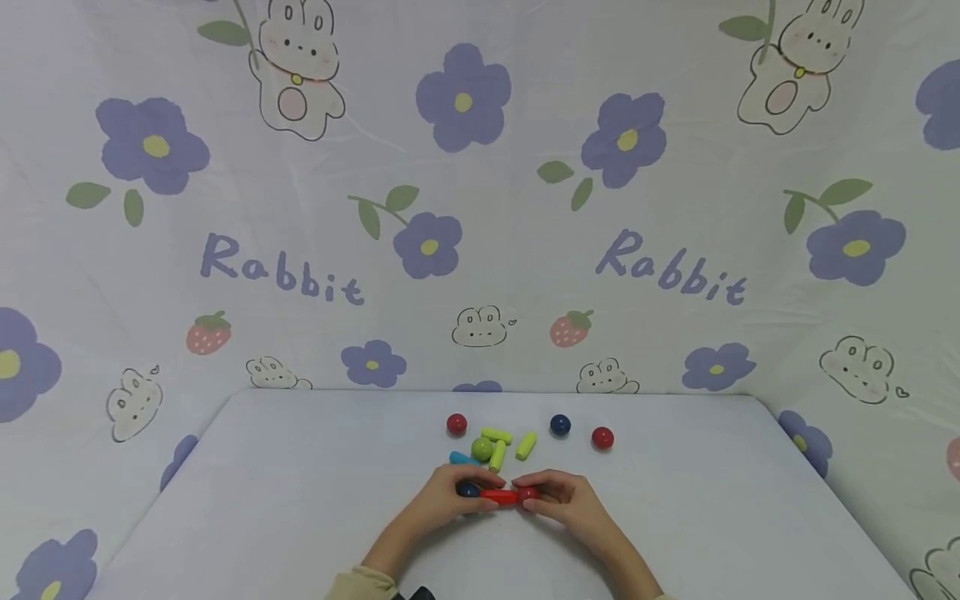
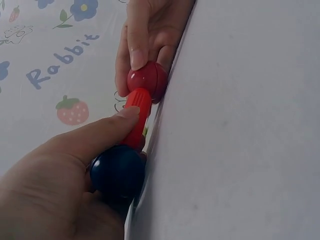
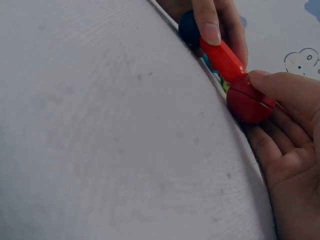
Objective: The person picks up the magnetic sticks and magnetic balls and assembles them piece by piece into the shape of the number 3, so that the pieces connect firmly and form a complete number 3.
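Note:
Between the two hands is a red rod with a dark blue ball at its left end and a red ball at its right end. My left hand pinches the rod near the blue ball, its thumb lying along the rod in the left wrist view. My right hand grips the red ball between thumb and fingers, and that ball touches the rod's end. A thin seam runs around the red ball. How the parts join inside is hidden.
Behind the hands lie a green ball, several yellow-green rods and a blue rod partly behind the left hand. Farther back are a red ball, a dark blue ball and another red ball on the white table.

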Demonstrator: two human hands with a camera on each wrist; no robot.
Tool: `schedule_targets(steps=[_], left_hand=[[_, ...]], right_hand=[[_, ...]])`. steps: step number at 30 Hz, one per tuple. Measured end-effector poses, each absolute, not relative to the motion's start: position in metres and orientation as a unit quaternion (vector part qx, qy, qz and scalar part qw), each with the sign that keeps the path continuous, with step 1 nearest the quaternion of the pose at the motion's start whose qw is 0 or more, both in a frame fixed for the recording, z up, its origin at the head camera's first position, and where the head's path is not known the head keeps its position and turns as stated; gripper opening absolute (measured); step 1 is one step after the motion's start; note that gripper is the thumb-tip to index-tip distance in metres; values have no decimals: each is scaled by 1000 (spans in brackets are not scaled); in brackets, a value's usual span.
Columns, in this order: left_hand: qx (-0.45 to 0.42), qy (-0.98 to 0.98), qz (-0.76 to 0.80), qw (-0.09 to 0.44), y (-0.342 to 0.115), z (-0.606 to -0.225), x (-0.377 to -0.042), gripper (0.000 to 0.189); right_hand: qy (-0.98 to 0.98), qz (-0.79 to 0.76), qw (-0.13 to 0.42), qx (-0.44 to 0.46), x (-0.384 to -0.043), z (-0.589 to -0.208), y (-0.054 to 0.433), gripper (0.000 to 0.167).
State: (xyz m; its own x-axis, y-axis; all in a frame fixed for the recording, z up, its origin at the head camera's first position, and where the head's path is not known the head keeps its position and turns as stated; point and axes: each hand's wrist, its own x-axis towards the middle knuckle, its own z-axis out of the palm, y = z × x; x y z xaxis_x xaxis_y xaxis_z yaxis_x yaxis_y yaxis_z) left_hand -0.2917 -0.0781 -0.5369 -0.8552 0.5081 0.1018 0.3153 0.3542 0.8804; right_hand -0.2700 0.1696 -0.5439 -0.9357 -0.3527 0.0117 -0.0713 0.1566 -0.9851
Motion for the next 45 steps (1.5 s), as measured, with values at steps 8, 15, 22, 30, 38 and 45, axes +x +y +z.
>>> schedule_targets(steps=[8, 15, 22, 30, 38, 45], left_hand=[[246, 818, 509, 100, -77, -539, -291, 26], [257, 814, 514, 89, -78, -538, -290, 23], [267, 811, 514, 78, -78, -542, -293, 21], [277, 811, 511, 66, -78, -544, -295, 21], [273, 814, 507, 75, -78, -542, -294, 20], [270, 822, 497, 76, -78, -541, -292, 20]], right_hand=[[753, -633, 115, -140, -269, -545, 169, 39], [751, -635, 115, -141, -269, -546, 169, 39], [752, -635, 112, -139, -268, -543, 168, 39], [757, -631, 95, -142, -267, -541, 169, 39], [761, -636, 69, -109, -268, -541, 168, 41], [763, -644, -18, -56, -271, -537, 163, 32]])
